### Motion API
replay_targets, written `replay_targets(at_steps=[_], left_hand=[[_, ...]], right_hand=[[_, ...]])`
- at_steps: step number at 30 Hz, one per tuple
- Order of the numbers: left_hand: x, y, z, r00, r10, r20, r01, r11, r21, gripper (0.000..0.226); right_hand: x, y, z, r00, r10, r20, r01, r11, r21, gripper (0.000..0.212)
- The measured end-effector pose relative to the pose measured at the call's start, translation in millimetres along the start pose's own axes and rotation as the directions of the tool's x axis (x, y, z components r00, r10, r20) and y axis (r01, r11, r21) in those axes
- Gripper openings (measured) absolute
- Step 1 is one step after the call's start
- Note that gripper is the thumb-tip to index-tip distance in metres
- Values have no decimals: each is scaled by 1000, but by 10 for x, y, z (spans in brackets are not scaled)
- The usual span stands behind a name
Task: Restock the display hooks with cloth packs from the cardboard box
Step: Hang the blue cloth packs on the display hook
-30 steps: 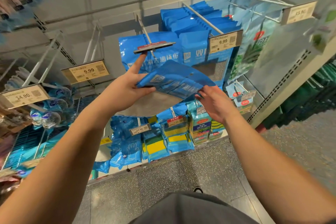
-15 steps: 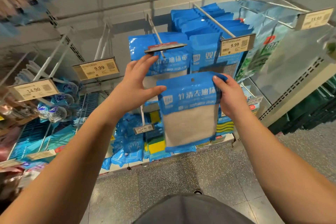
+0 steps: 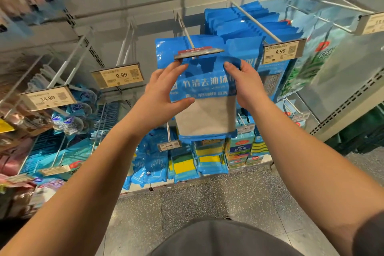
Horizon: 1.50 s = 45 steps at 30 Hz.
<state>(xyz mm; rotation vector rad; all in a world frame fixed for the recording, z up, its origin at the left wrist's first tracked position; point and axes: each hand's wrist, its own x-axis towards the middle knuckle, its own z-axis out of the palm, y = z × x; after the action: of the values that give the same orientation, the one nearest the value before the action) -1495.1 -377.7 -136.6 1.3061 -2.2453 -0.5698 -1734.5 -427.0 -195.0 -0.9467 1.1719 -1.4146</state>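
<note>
Both arms reach forward and up from the bottom corners of the view, forearms bare, meeting at a blue cloth pack [image 3: 204, 97] held upright in front of the display. The left hand [image 3: 161, 97] grasps the pack's left edge: its thumb lies across the front just above the grey cloth window, and its fingers stretch up behind the pack, with the fingertips touching the underside of the red-topped price tag [image 3: 198, 53] at the end of the middle hook [image 3: 186, 33]. The right hand [image 3: 246, 87] pinches the pack's upper right corner, thumb on the front and fingers curled behind it.

The top of the pack sits just beneath that tag, right at the tip of the hook; whether the hook has entered the pack's hole cannot be told. A matching pack [image 3: 168, 48] hangs on the same hook directly behind. To the right, a second hook carries a dense row of blue packs [image 3: 249, 25] with a 9.99 label [image 3: 281, 51]. Sponges [image 3: 207, 160] sit on the bottom shelf above the speckled floor [image 3: 197, 199].
</note>
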Motion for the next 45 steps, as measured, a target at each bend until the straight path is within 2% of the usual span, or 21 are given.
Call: replay_targets(at_steps=[9,12,14,18,21,25,28,31,34,37,39,41,42,45], left_hand=[[-22,-7,33,1000,-19,-1,19,1000,-13,74],[-27,-63,128,1000,-27,-8,27,999,-28,71],[-14,-148,231,1000,-29,-5,29,999,18,70],[79,-392,505,987,-162,10,161,985,54,65],[180,-544,653,968,-250,-4,250,967,59,60],[277,-646,771,954,-299,-2,298,950,90,59],[230,-644,840,955,-295,-19,296,951,93,55],[-6,-655,873,953,-304,-10,304,951,52,52],[-412,-769,835,930,-366,19,366,930,25,51],[-1079,-1019,685,880,-474,25,473,880,27,49],[-1674,-1228,519,839,-545,10,545,839,-10,46],[-2350,-1353,272,788,-616,0,616,788,-10,44],[-2705,-1410,135,759,-651,-3,651,759,-11,43],[-3820,-1566,-287,660,-750,-46,751,661,-3,42]], right_hand=[[164,70,92,999,-9,-53,5,997,-75,9],[242,106,163,997,-16,-70,14,999,-29,9],[315,118,226,994,-34,-99,30,999,-38,10],[501,132,319,982,-37,-183,10,990,-144,8],[576,177,345,968,-79,-239,36,983,-179,18],[446,317,313,958,-114,-265,57,976,-211,27],[252,425,278,934,-83,-348,-5,969,-246,54],[-28,641,279,910,-51,-411,-94,941,-325,59],[-377,940,361,963,14,-269,-151,855,-495,47],[-707,1234,639,981,192,-28,-156,697,-700,45],[-953,1395,971,939,318,134,-62,539,-840,44],[-1301,1505,1401,879,407,247,63,415,-908,34],[-1517,1537,1637,851,432,299,135,369,-919,32],[-2213,1661,2377,745,482,461,364,285,-887,44]])
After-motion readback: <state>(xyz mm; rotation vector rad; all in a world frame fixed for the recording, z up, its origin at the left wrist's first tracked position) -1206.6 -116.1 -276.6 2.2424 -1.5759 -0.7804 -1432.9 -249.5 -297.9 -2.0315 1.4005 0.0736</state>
